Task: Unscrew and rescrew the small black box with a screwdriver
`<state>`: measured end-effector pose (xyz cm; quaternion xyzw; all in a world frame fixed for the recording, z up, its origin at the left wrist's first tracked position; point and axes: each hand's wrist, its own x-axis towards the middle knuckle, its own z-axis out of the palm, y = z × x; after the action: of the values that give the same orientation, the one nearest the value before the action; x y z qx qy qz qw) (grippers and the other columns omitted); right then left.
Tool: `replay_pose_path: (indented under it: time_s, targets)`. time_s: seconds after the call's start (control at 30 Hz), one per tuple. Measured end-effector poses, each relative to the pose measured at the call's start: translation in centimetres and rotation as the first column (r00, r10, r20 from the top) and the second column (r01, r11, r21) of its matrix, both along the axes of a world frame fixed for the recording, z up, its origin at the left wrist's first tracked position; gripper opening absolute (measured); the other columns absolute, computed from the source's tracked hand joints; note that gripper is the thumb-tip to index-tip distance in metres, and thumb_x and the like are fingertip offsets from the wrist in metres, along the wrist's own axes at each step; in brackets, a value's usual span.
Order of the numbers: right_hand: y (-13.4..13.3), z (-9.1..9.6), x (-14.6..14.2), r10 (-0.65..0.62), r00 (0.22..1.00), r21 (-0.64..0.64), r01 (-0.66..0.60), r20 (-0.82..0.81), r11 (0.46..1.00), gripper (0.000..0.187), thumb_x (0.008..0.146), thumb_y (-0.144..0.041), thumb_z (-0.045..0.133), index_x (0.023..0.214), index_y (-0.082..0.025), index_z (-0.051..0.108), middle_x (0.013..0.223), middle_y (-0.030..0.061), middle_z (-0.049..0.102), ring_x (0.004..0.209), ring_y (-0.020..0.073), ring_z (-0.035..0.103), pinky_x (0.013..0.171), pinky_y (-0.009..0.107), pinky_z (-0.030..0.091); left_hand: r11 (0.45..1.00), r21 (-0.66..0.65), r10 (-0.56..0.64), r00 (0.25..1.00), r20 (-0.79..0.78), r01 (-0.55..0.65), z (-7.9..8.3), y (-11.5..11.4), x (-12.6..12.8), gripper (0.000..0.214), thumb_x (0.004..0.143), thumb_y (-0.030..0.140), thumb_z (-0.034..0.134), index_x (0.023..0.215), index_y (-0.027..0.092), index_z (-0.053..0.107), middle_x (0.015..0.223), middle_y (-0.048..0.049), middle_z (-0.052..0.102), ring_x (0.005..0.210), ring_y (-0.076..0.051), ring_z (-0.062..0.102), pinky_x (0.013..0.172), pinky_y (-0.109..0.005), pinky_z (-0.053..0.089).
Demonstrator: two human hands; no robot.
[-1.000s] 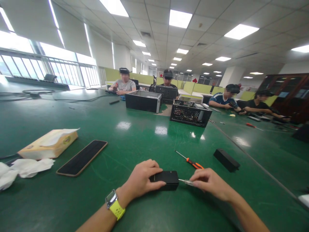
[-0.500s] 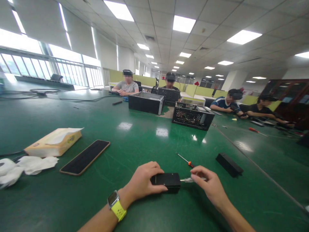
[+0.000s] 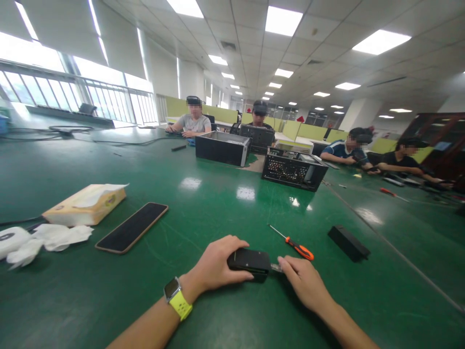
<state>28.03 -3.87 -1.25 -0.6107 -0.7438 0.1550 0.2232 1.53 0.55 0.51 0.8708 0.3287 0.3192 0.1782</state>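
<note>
Green table [image 3: 218, 203] spreads before you. Tissue box [image 3: 85, 206] and phone [image 3: 132, 227] well off to your left. Your left hand [image 3: 218, 264]: fingers curled round small black box [image 3: 250, 261], holding it flat on table right before you. Orange screwdriver [image 3: 298, 248] lies free just behind box. Your right hand [image 3: 303, 283]: fingertips pinched shut on thin silver tool [image 3: 275, 267], tip at box's right end.

Bright, even light comes from ceiling panels [image 3: 284, 21] and from windows [image 3: 43, 89] at the left, blown out white. The glossy green surface [image 3: 203, 213] mirrors the panels as pale glare patches. Soft shadows lie under the left hand [image 3: 218, 264] and right hand [image 3: 303, 283]. The black box [image 3: 250, 259] is sharp, the silver tool [image 3: 275, 267] beside it tiny; edges bend outward.
</note>
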Motion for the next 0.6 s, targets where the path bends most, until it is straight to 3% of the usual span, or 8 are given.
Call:
replay_pose_path:
  time_s: [0.13, 0.3, 0.43, 0.6]
  targets:
    - [-0.1, 0.5, 0.2, 0.019, 0.988, -0.009, -0.021, -0.155, 1.0, 0.051, 0.095, -0.055, 0.04, 0.061, -0.02, 0.051, 0.057, -0.0035, 0.047, 0.057, 0.0139, 0.047, 0.056, 0.025, 0.035, 1.0, -0.016, 0.008, 1.0, 0.007, -0.008, 0.0, -0.1, 0.1, 0.033, 0.076, 0.035, 0.076, 0.102, 0.019, 0.064, 0.095, -0.0043, 0.066, 0.085, -0.022, 0.062, 0.076, -0.031, 0.049]
    - [-0.4, 2.1, 0.2, -0.031, 0.971, 0.106, 0.058, -0.236, 0.993, 0.043, 0.089, -0.053, 0.054, 0.064, -0.019, 0.062, 0.057, -0.0023, 0.053, 0.055, 0.0147, 0.048, 0.054, 0.025, 0.035, 0.997, -0.079, 0.013, 0.999, 0.03, -0.011, -0.5, -0.1, 0.3, 0.03, 0.074, 0.03, 0.075, 0.1, 0.019, 0.064, 0.095, -0.0036, 0.066, 0.085, -0.022, 0.062, 0.076, -0.029, 0.048]
    - [-0.9, 2.0, -0.2, -0.046, 0.987, 0.186, 0.074, -0.152, 0.98, 0.045, 0.092, -0.052, 0.049, 0.062, -0.02, 0.06, 0.056, -0.0011, 0.054, 0.054, 0.0156, 0.05, 0.056, 0.026, 0.035, 0.993, -0.12, -0.009, 0.999, 0.033, 0.013, -0.6, -0.1, 0.3, 0.03, 0.076, 0.031, 0.072, 0.102, 0.019, 0.063, 0.097, -0.0039, 0.066, 0.086, -0.022, 0.062, 0.076, -0.029, 0.047]
    - [-1.0, 0.1, -0.6, -0.008, 0.997, 0.059, 0.004, 0.072, 0.998, 0.052, 0.1, -0.046, 0.027, 0.063, -0.021, 0.054, 0.062, 0.0007, 0.06, 0.06, 0.0171, 0.056, 0.057, 0.026, 0.032, 0.991, -0.136, 0.018, 0.999, 0.039, -0.013, -0.5, -0.1, 0.3, 0.029, 0.077, 0.033, 0.072, 0.1, 0.018, 0.063, 0.095, -0.0045, 0.066, 0.083, -0.022, 0.061, 0.073, -0.029, 0.045]
